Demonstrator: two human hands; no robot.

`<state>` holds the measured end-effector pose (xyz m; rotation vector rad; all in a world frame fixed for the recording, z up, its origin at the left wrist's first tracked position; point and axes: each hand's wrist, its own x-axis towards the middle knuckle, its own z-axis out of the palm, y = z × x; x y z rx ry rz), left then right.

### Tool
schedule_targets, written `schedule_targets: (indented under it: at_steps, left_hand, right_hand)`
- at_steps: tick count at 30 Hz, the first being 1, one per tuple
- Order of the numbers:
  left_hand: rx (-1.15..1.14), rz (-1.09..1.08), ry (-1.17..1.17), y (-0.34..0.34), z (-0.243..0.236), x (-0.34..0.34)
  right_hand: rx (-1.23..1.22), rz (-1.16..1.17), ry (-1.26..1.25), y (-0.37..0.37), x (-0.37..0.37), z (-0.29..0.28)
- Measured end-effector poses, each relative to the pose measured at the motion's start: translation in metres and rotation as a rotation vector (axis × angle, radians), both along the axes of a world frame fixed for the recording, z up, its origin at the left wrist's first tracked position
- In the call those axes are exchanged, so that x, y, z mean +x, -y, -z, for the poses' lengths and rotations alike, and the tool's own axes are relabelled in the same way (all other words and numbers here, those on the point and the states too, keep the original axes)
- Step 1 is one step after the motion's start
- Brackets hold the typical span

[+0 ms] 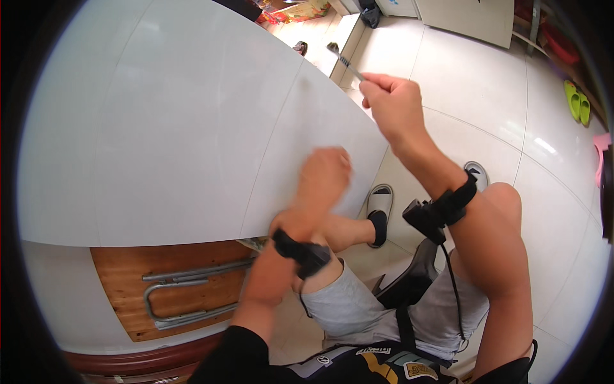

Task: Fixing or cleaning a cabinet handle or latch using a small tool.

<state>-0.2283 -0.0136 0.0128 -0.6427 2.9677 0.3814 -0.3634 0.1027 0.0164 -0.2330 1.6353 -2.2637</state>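
Note:
My right hand [394, 105] is raised past the table's right edge, fingers pinched on the end of a thin grey stick [347, 63]. The stick has a dark ribbed band and a small dark head; it resembles a toothbrush, but is too small to tell. My left hand [324, 174] appears over the near right part of the white table [185, 121], blurred. Its fingers look curled into a fist, and whatever may be inside is hidden. Each of my wrists wears a black strap with a small device.
Below the tabletop, a wooden board [128, 281] with folded metal legs [185, 317] leans on edge. My knees and a sandalled foot [380, 205] are close to the table's right corner. Lime-green shoes [577, 102] lie at the far right, and a black bag [369, 13] stands at the back.

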Motion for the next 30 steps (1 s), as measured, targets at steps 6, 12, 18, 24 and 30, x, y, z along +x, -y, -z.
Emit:
schedule_targets:
  at_steps: [6,12,18,24,30]
  left_hand:
    - [-0.757,0.250,-0.257,0.057,-0.081,-0.075]
    - [-0.937,0.441,-0.173,0.066,-0.072,-0.118]
    - [-0.965,0.469,-0.254,0.071,-0.049,-0.124]
    - [-0.812,0.389,-0.015,0.074,-0.025,-0.028]
    - [-0.538,0.024,-0.005,0.050,-0.042,0.049]
  right_hand:
    - [-0.026,-0.016,0.003,-0.027,-0.007,-0.011]
    - [0.009,0.015,-0.089,-0.018,-0.014,0.004]
    - [-0.005,-0.001,-0.115,-0.018,-0.012,0.009]
    - [0.153,-0.027,-0.215,-0.011,-0.010,0.005]
    - [0.245,-0.109,-0.445,-0.005,0.022,0.007]
